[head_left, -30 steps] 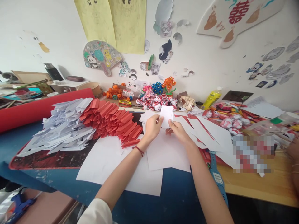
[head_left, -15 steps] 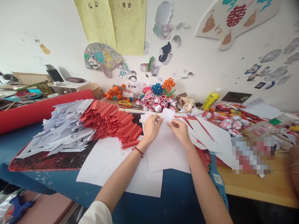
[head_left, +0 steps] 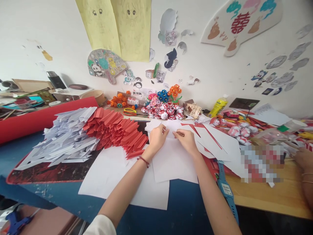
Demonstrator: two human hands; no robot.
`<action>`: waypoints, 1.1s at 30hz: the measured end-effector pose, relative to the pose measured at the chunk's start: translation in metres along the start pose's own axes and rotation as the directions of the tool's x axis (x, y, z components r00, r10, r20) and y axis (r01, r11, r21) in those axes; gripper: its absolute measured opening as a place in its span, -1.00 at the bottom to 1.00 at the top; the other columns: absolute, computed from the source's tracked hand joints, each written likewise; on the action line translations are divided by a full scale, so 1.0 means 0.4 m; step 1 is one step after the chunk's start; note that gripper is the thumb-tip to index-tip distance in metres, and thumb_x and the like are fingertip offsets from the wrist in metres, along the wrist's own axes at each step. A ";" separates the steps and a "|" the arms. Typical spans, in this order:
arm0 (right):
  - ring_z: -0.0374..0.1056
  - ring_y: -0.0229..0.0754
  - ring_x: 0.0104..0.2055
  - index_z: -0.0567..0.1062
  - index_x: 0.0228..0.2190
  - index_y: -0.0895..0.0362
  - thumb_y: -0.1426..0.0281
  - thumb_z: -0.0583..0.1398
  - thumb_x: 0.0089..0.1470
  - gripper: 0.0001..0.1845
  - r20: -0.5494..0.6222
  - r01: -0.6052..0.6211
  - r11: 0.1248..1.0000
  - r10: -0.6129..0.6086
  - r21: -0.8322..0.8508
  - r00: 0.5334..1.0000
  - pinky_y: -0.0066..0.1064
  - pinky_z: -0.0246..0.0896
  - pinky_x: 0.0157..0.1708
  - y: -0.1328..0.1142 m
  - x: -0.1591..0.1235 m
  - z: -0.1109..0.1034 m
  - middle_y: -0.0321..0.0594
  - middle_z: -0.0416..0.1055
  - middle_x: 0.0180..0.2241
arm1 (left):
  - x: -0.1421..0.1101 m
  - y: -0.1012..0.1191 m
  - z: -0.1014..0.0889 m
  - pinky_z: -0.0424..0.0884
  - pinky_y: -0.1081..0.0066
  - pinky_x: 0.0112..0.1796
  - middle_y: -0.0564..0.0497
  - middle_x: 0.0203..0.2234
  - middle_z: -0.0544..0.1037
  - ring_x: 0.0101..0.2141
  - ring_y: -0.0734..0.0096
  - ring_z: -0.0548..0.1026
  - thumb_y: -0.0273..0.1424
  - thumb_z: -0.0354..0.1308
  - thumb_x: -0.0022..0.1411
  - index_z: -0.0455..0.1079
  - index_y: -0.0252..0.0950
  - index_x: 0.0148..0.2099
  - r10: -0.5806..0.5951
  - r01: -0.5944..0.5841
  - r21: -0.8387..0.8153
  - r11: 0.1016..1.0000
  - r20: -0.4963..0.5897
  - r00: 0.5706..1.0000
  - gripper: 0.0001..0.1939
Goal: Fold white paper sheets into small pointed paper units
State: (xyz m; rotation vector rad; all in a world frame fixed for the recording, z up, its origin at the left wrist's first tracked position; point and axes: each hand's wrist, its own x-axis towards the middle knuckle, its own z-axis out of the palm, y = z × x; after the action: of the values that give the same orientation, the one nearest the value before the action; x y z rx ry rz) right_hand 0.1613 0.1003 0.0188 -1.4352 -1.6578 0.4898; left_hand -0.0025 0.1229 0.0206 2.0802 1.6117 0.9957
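A small white piece of paper (head_left: pixel 171 127) is pinched between my two hands, above the larger white sheets (head_left: pixel 174 163) on the table. My left hand (head_left: pixel 157 136), with a dark red bracelet at its wrist, grips the paper's left side. On its right side, the curled fingers of my right hand (head_left: pixel 186 139) hold it too. Folded red paper strips (head_left: pixel 116 130) lie in a long pile left of my hands. Beyond them spreads a heap of folded white paper strips (head_left: pixel 66 137).
A blue watch (head_left: pixel 226 187) lies by my right forearm. Red-and-white paper flowers (head_left: pixel 166 111) stand behind my hands, with a yellow bottle (head_left: pixel 217 106) to their right. A red roll (head_left: pixel 46 116) lies at the left. Another person's hand (head_left: pixel 304 160) reaches in from the right edge.
Both hands still hold the small paper, its top now tilted lower. The other person's hand has come further into view. The whole view has shifted slightly.
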 end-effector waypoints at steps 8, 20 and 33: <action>0.36 -0.20 -0.49 0.43 -0.63 0.13 0.22 0.17 0.05 -0.67 0.065 0.012 1.000 -0.010 -0.028 0.998 -0.43 0.13 -0.41 0.011 0.002 0.004 -0.27 0.47 -0.60 | 0.001 -0.006 -0.003 0.27 0.42 -0.33 -0.03 -0.37 0.59 -0.31 0.29 0.51 -0.28 0.11 0.25 0.37 -0.24 -0.12 0.002 -0.009 0.084 0.996 0.080 0.997 -0.80; 0.33 -0.18 -0.52 0.43 -0.65 0.12 0.09 0.17 0.01 -0.60 0.066 -0.005 1.000 0.004 0.015 0.998 -0.40 0.14 -0.43 0.021 0.001 0.011 -0.23 0.46 -0.61 | -0.006 -0.009 -0.007 0.24 0.41 -0.34 -0.05 -0.43 0.55 -0.34 0.27 0.50 -0.34 0.13 0.22 0.42 -0.26 -0.29 0.025 -0.030 0.080 0.996 0.072 0.997 -0.90; 0.31 -0.20 -0.54 0.52 -0.53 0.17 0.04 0.22 -0.05 -0.58 0.063 -0.096 0.981 0.086 0.171 0.994 -0.42 0.18 -0.51 0.022 0.006 0.002 -0.18 0.47 -0.55 | 0.002 -0.012 -0.013 0.26 0.44 -0.35 0.00 -0.40 0.57 -0.36 0.35 0.48 -0.30 0.07 0.25 0.46 -0.24 -0.29 0.022 -0.022 -0.055 0.998 0.002 1.000 -0.81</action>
State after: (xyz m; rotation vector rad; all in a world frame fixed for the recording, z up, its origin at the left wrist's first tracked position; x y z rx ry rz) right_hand 0.1658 0.1048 0.0125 -1.3828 -1.5564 0.7143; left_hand -0.0096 0.1243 0.0215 2.0664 1.5451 1.0324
